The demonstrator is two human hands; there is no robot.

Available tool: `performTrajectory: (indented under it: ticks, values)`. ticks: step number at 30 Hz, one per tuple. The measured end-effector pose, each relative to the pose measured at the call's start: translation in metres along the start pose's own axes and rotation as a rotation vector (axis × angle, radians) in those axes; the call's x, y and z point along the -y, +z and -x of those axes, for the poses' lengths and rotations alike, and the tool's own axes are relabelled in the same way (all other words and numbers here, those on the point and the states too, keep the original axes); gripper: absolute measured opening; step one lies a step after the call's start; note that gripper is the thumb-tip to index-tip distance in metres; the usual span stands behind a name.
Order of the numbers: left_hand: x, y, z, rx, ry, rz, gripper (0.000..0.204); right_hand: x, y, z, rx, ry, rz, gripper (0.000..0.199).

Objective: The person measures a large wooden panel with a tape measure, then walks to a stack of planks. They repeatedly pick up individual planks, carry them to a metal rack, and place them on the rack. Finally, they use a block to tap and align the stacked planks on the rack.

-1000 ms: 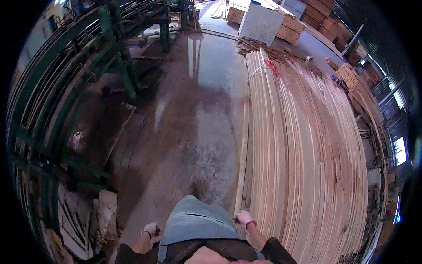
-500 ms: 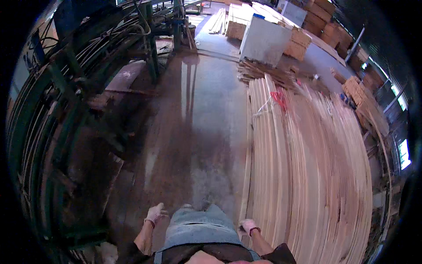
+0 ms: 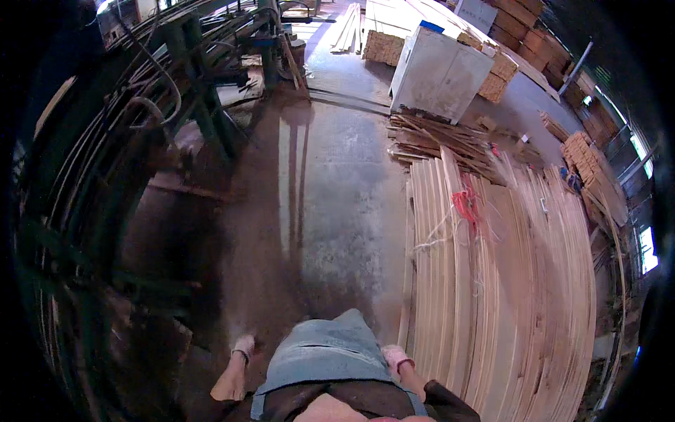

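My left hand [image 3: 244, 345], in a pale glove, hangs at my left side over the dark floor. Its fingers look loose and small in the view, and nothing shows in them. On the other side my right hand [image 3: 396, 356], in a whitish-pink glove with a dark red cuff, hangs between my blue-grey apron [image 3: 330, 348] and a long stack of wooden strips [image 3: 492, 302]. Its fingers are loosely apart and nothing is seen in them; whether it brushes the stack I cannot tell. Red and white plastic ties [image 3: 465, 205] lie across the stack's far part.
A concrete aisle [image 3: 344, 190] runs ahead. Green machine framing [image 3: 204, 91] with bars and hoses lines the left. Ahead right stand a pale metal cabinet [image 3: 443, 74] and scattered wood scraps [image 3: 439, 144]. Bundled lumber [image 3: 383, 48] lies farther back.
I have moved along the aisle; the cabinet and the stack's far end look nearer. My left hand has swung back toward my side. My right hand stays near the stack.
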State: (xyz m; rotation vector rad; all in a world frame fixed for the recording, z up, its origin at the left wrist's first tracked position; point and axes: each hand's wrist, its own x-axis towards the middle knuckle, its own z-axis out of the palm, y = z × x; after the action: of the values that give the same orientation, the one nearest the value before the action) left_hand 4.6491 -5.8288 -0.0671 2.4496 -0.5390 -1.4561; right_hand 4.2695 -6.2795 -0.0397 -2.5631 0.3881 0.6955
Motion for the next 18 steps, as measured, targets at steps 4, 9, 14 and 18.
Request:
performTrajectory:
  ticks: [4, 9, 14, 18]
  values:
    - [-0.270, -0.254, -0.102, -0.238, -0.066, 1.264, 0.045, -0.063, 0.006, -0.066, 0.526, 0.286, -0.136, 0.022]
    - [-0.360, -0.381, -0.257, 0.141, 0.248, 1.612, 0.026, -0.174, -0.155, -0.214, 0.516, 0.232, -0.034, 0.017]
    - [-0.390, -0.348, -0.304, -0.196, -0.347, 1.184, 0.018, -0.252, -0.431, -0.404, -0.087, 0.685, -1.032, 0.013]
    - [-0.347, -0.305, -0.363, -0.060, 0.152, -0.028, 0.033, -0.296, -0.624, -0.546, -0.415, 0.626, -1.478, 0.033]
